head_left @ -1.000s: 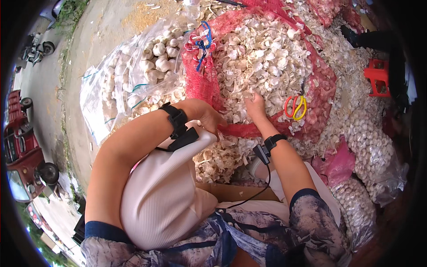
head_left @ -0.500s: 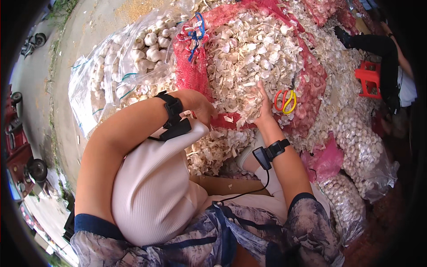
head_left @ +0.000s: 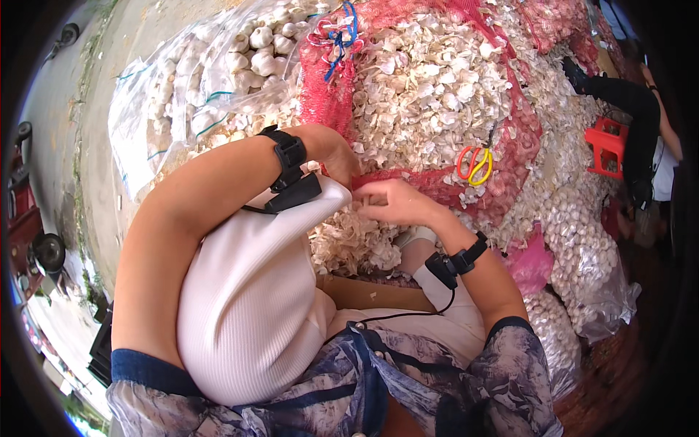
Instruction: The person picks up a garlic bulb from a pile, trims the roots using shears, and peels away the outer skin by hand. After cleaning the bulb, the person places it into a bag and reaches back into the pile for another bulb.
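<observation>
Hands at a mesh sack of garlic skins, seen from above. The red mesh sack (head_left: 325, 98) lies open in the far centre, filled with dry garlic skins (head_left: 429, 87); a blue tie (head_left: 339, 45) hangs at its far left. The left hand (head_left: 338, 159) bends inward at the sack's near left rim, beyond the knee in white ribbed cloth (head_left: 255, 313); its fingers are largely hidden, and whether they grasp anything cannot be told. The right hand (head_left: 399, 202) lies across the near rim, fingers half bent and pointing left, close to the left hand; any hold is likewise unclear. Nearer, below the hands, is a loose heap of skins (head_left: 357, 247). Scissors (head_left: 475, 166) with red and yellow handles rest at the sack's right; whole garlic bulbs (head_left: 262, 54) fill a clear plastic bag (head_left: 131, 149) at left; a red stool (head_left: 606, 149) stands far right
</observation>
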{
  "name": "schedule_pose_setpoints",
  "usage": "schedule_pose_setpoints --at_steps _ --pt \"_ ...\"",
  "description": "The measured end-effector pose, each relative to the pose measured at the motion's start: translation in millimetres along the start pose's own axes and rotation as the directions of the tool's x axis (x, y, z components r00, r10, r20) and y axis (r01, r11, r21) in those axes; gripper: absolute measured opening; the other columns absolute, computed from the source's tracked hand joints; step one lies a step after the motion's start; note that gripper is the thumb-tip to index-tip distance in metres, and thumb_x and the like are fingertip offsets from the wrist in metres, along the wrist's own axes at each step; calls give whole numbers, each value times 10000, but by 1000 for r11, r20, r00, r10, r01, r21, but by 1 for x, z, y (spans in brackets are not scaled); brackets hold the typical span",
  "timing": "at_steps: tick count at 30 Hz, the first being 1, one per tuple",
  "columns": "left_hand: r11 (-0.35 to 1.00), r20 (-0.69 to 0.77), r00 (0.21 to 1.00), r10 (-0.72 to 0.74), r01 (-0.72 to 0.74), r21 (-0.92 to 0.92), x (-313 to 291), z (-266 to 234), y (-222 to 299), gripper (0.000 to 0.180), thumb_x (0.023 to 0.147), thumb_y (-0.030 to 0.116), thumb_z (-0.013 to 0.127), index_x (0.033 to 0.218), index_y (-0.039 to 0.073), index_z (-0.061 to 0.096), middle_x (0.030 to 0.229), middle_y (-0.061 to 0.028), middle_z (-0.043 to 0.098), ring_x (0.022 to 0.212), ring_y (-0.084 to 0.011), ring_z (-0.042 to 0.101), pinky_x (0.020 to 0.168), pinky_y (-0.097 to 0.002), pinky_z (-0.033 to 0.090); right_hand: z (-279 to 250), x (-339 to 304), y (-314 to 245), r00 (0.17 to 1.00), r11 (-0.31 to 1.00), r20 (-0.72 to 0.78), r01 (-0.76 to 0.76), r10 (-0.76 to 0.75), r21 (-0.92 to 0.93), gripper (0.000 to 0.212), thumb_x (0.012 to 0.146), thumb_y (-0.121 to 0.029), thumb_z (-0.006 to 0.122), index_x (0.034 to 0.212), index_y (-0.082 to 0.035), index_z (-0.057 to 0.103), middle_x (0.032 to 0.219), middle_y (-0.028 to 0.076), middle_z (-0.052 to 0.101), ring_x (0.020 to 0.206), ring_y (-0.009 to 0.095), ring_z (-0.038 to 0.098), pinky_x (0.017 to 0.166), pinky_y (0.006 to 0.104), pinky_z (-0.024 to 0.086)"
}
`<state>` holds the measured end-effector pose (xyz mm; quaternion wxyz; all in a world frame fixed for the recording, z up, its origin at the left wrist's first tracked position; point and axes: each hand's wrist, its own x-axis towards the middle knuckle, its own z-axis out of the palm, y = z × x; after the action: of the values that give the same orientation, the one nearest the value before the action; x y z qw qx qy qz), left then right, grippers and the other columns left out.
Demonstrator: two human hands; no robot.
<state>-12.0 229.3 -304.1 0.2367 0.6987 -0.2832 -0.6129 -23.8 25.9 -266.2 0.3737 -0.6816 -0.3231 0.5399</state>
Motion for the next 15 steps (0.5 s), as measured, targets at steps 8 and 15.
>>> schedule_pose_setpoints --at_steps 8,15 --pt "999 185 982 32 -27 -26 -14 -17 27 691 813 423 663 1378 73 471 1262 -172 586 1169 -303 551 958 -414 432 -89 97 80 762 962 -645 -218 60 -167 556 803 -273 725 1267 -32 538 1271 198 554 1182 290 539 1006 400 431" --pt "995 169 985 -27 42 -86 -17 -13 20 784 805 405 680 1439 52 381 1393 -192 481 1257 -334 489 1024 -415 408 -42 123 81 752 716 -633 -339 -183 -611 806 706 -353 783 1357 -38 426 1412 171 386 1296 373 364 1077 443 333"
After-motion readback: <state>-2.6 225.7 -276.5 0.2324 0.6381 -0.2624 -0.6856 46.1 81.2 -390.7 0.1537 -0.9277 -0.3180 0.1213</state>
